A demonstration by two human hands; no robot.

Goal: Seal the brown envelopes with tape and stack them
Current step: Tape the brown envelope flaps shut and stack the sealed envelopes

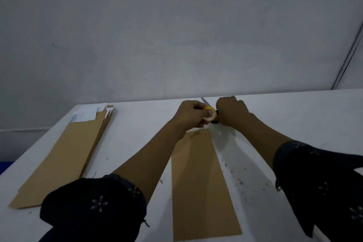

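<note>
left grip (191, 113) holds tape roll (209, 113), seemingly above envelope (200, 182).

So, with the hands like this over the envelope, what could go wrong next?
1. The right hand grips scissors whose blade points up close to the left hand; it might nick a finger.
2. The left hand holds the small yellow-cored tape roll in the air; the strip may twist or stick to itself.
3. Nothing holds the long brown paper envelope, so it could slide.
</note>
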